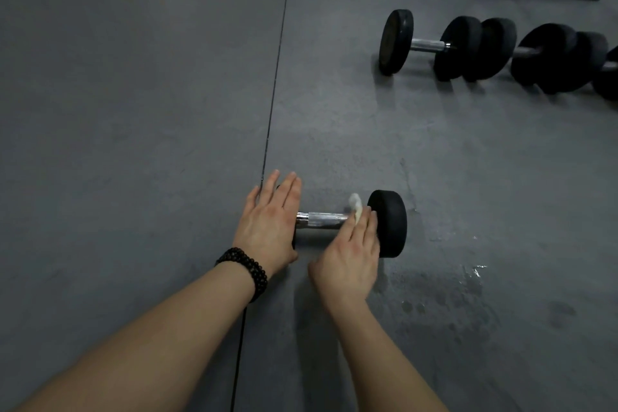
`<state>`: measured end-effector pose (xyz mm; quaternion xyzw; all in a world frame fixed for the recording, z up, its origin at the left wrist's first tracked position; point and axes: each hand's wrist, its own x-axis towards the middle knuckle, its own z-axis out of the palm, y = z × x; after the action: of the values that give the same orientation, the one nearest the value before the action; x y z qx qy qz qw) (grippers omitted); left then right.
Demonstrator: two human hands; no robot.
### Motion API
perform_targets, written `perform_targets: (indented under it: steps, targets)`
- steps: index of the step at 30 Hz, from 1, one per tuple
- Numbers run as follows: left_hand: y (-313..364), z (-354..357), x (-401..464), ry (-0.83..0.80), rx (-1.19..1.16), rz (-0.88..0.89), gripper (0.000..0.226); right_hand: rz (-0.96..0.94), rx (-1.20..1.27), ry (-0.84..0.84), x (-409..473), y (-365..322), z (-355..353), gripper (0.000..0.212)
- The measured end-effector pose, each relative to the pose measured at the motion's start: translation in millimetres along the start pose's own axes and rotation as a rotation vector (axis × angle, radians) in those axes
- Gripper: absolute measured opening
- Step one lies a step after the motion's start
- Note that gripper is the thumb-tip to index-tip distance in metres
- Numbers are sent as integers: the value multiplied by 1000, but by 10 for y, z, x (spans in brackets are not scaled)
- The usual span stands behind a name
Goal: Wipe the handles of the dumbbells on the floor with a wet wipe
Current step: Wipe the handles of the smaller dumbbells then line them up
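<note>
Black-ended dumbbell (337,221) with chrome handle on the grey floor (133,77), left hand (269,224) flat (fingers straight) on its near-left end, right hand (351,254) seemingly pressing a white wet wipe (355,209) against the handle.

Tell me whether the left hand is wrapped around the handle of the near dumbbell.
No: the left hand lies flat with straight fingers on the near black dumbbell's left weight, leaving its shiny metal handle bare.

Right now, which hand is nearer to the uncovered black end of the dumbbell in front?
Right. The right hand presses the wipe on the handle just beside that black end. The left hand lies flat over the opposite end.
</note>
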<state>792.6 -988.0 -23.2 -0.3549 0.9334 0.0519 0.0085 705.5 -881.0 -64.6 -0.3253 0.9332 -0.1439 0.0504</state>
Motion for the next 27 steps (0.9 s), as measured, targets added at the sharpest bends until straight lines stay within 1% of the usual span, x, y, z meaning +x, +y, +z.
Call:
perform_targets:
  steps: [1, 3, 5, 6, 7, 9, 10, 11, 12, 13, 14, 15, 16, 17, 19, 20, 22, 23, 24, 25, 27]
  targets:
    - [-3, 9, -1, 6, 1, -1, 125, -41, 9, -2, -18, -52, 1, 97]
    - [-8, 9, -5, 8, -13, -5, 122, -220, 31, -42, -51, -144, 58, 101]
    - [-11, 9, 11, 6, -18, -1, 120, -388, -12, -63, -37, -106, 47, 96]
    - [-11, 1, 20, -2, -15, 0, 122, -416, -53, -53, 5, -31, 22, 93]
    - [-10, -11, 26, -14, -14, 2, 125, -391, -82, -35, 44, 56, -4, 93]
    - [-13, -17, 29, -35, -20, -5, 129, -245, -83, 18, 67, 178, -9, 94]
    - [-14, -17, 27, -36, -20, -11, 128, -188, -77, 16, 40, 126, -16, 94]
    - [-12, -11, 25, -29, -23, -8, 124, -184, -64, -2, 6, 20, 2, 96]
    - [-5, -4, 27, -11, -39, -6, 115, -248, -42, -27, -20, -87, 50, 98]
    - [-1, 12, 31, 16, -64, -7, 102, -351, 2, -49, -54, -179, 102, 98]
    - [2, 13, 35, 38, -88, -11, 90, -442, 41, -82, -74, -228, 125, 95]
    - [-5, 11, 40, 45, -99, -14, 87, -501, 47, -131, -56, -219, 87, 91]
    - [-13, 8, 48, 33, -87, -11, 93, -538, 12, -146, -7, -150, 34, 89]
    - [-17, 0, 52, 11, -70, -5, 103, -541, -26, -119, 43, -41, -4, 89]
    - [-19, 8, 57, -22, -52, -5, 118, -437, -26, -65, 82, 111, -60, 88]
    - [-17, 10, 57, -21, -51, -6, 119, -416, 4, -72, 67, 74, -61, 90]
    - [-14, 15, 57, 11, -64, -2, 106, -496, 34, -128, 1, -95, -13, 94]
    - [-17, 10, 54, 20, -72, 0, 100, -537, 7, -144, -28, -135, 14, 95]
    - [-19, -7, 51, 13, -74, 5, 100, -550, -35, -133, -23, -112, 27, 94]
    - [-23, -25, 55, -3, -62, 12, 107, -510, -91, -99, 6, -31, 16, 94]
    - [-44, -56, 70, -37, -36, 25, 125, -337, -157, 1, 49, 178, -25, 91]
